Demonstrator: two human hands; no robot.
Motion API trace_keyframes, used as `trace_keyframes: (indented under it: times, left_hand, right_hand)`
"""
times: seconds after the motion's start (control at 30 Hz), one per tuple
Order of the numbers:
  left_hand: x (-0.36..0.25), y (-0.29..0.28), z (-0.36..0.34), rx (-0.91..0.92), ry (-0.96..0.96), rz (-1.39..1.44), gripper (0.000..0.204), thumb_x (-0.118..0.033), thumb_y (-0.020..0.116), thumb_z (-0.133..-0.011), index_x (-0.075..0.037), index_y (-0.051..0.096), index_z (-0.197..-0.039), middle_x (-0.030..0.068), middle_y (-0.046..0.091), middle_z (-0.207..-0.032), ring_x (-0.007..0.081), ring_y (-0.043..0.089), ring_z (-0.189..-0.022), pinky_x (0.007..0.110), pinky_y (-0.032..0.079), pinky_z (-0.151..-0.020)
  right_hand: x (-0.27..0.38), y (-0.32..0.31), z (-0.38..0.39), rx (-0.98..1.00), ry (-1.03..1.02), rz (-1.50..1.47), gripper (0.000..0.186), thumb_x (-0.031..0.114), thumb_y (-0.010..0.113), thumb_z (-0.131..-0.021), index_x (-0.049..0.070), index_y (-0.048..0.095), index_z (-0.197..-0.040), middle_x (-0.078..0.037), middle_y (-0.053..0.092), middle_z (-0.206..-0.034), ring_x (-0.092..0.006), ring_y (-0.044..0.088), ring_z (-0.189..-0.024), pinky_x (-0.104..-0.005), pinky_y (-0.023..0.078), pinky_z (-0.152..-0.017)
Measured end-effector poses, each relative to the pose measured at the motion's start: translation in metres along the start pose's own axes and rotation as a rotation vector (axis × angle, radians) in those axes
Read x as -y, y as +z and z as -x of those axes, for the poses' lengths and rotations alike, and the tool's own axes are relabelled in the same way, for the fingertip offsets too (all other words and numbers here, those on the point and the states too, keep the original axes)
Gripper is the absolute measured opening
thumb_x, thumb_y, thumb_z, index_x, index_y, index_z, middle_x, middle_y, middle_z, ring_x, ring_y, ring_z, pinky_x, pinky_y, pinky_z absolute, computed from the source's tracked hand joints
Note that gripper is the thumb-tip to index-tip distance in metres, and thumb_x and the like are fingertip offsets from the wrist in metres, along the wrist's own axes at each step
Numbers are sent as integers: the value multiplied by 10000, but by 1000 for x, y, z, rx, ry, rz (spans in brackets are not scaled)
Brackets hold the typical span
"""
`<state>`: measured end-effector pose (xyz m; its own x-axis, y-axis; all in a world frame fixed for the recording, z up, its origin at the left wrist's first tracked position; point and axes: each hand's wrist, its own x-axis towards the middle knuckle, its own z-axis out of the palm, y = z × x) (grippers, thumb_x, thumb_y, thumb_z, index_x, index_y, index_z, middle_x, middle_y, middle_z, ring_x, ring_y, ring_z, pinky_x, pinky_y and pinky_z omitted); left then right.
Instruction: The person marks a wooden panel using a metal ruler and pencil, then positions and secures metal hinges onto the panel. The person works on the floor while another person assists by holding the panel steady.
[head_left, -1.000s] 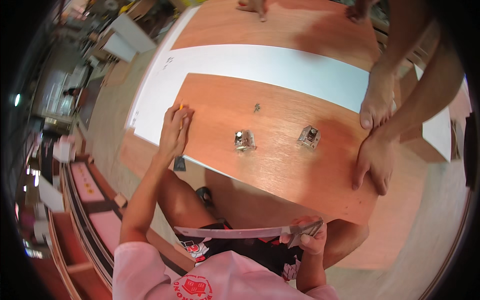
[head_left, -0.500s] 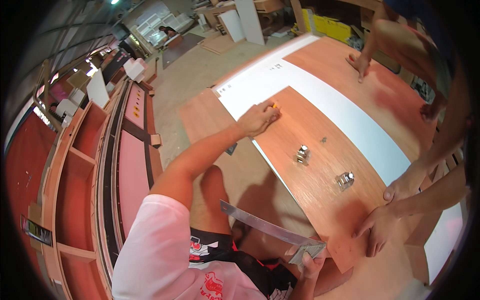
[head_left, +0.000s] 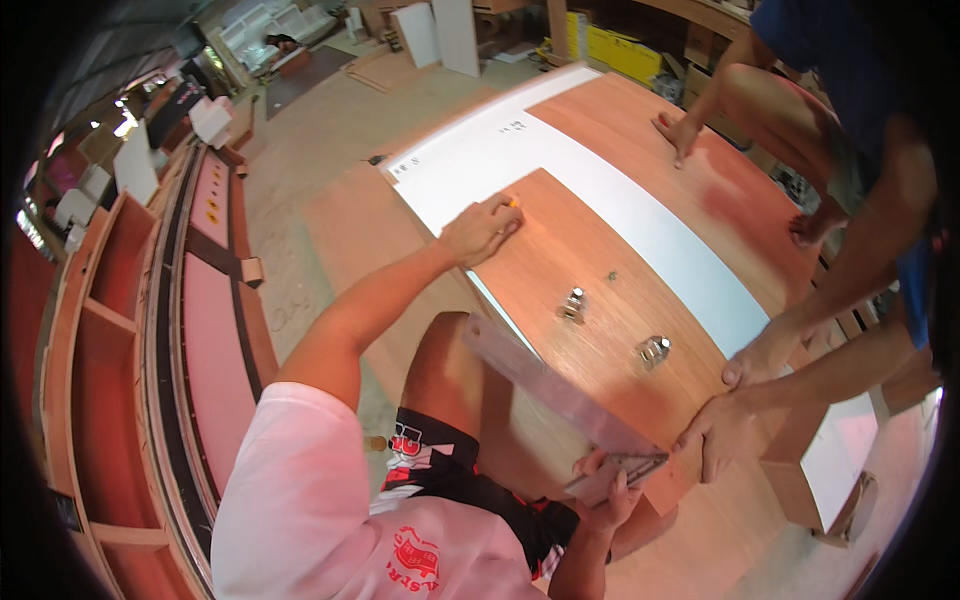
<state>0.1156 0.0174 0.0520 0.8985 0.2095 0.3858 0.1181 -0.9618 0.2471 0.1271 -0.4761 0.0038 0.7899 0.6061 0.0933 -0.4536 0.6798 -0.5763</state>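
My left hand (head_left: 482, 230) rests on the far left end of a narrow wood-grain panel (head_left: 545, 225). Its fingers are closed around a small yellow-orange thing (head_left: 514, 203), too little visible to name. In my right hand (head_left: 608, 508), at the panel's near end, is a try square (head_left: 560, 392). The square's long metal blade slants up and left along the panel's near edge, and its stock is in my grip. Two metal cabinet hinges, one farther (head_left: 572, 305) and one nearer (head_left: 654, 350), lie on the panel, with small screws (head_left: 612, 276) close by.
Another person's hands (head_left: 715, 430) press on the panel's right end, and that person's bare foot (head_left: 680, 135) stands on a larger wood-grain board (head_left: 640, 130). Beneath the narrow panel runs a white board (head_left: 640, 205). An open wooden cabinet frame (head_left: 110, 400) lies at the left.
The try square's blade has swung up toward the panel's near edge, my right hand turning with it. The whole view has shifted, while my left hand stays at the panel's far end.
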Motion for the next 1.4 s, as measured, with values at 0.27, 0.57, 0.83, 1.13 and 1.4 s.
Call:
trace_keyframes:
  times: [0.27,0.57,0.83,1.13,1.4]
  left_hand:
    - [-7,7,-3,-31,-87,108,187,-222,584,-1124,-74,670,-1200,185,657,-1270,414,711,-1021,502,582,-914]
    - [27,14,2,-298,-408,830,381,-374,466,-1203,-42,626,-1300,69,642,-1197,119,650,-842,296,548,-804]
    - [56,12,-4,-364,-464,1368,390,-403,452,-1202,-74,648,-1276,57,655,-1149,96,570,-852,266,515,-744]
    - [51,12,-1,-373,-458,1410,425,-455,460,-1193,-89,663,-1268,34,664,-1137,96,535,-905,278,495,-826]
    - [53,11,1,-389,-466,1420,451,-480,464,-1186,-86,666,-1273,42,679,-1169,114,554,-944,291,503,-864]
  right_hand:
    - [18,68,-30,-12,-284,319,576,246,802,-969,22,502,-1406,-203,675,-1093,-296,683,-862,-451,609,-733]
    - [-15,139,-104,472,-511,1157,518,71,819,-898,-37,686,-1387,-274,624,-1441,-376,733,-1143,-451,622,-929]
    - [-108,167,-158,626,-488,1521,538,19,837,-885,42,710,-1408,-212,639,-1450,-420,654,-1247,-481,562,-1045]
    - [-162,163,-183,671,-449,1721,491,76,826,-920,67,728,-1401,-215,657,-1405,-411,653,-1179,-479,566,-993]
    - [-153,169,-196,597,-330,1790,447,73,819,-968,77,745,-1409,-147,633,-1419,-267,700,-1104,-376,644,-845]
